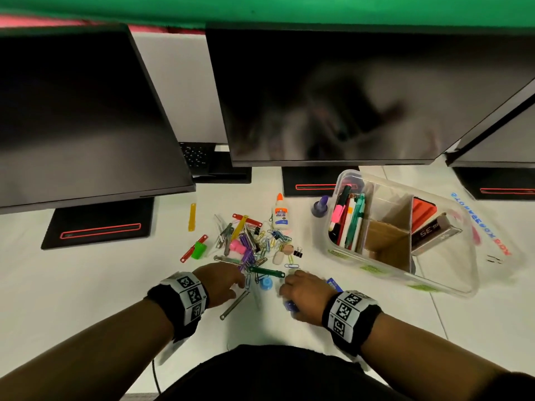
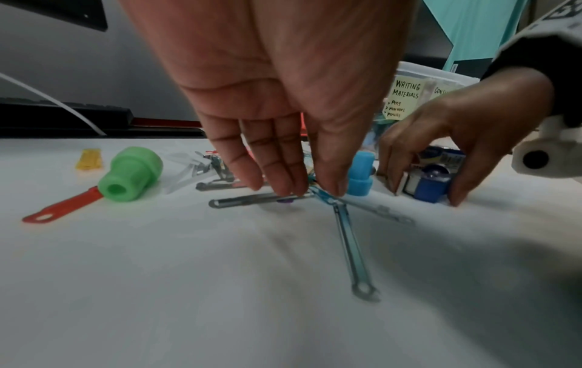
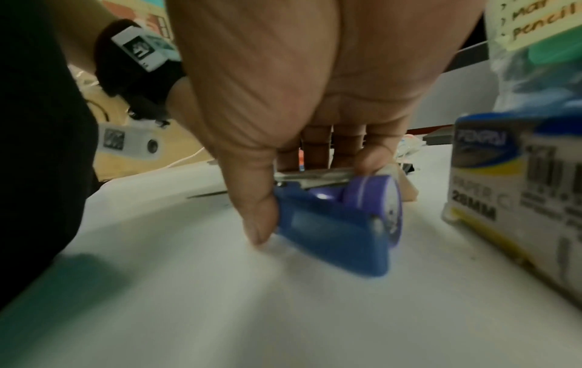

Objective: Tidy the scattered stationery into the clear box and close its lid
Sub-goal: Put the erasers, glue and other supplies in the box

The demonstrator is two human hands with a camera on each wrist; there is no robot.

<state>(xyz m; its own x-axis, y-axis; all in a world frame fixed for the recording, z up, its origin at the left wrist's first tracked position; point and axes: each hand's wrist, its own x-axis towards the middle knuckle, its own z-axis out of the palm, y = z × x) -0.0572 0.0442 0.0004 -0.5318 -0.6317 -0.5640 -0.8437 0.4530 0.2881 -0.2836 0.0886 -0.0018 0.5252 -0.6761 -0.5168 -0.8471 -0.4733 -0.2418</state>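
The clear box (image 1: 451,285) stands open at the right, with pens and a stapler box in its compartments. Its lid (image 1: 498,227) lies beside it. Loose clips, fasteners and caps form a stationery pile (image 1: 252,241) at mid-table, with a glue bottle (image 1: 280,212) behind. My left hand (image 1: 244,280) (image 2: 310,193) reaches into the pile's near edge, thumb and fingertips pinching where a metal fastener strip (image 2: 252,200) and a blue fastener strip (image 2: 349,244) cross. My right hand (image 1: 285,293) (image 3: 315,199) grips a small blue stapler-like tool (image 3: 340,224) on the table.
A paper-clip box (image 3: 519,199) stands just right of my right hand. A green cap (image 1: 199,250) and a light blue cap (image 1: 265,283) lie near my left hand. A purple bottle (image 1: 320,206) stands left of the box. Monitors (image 1: 333,96) overhang the back of the white table.
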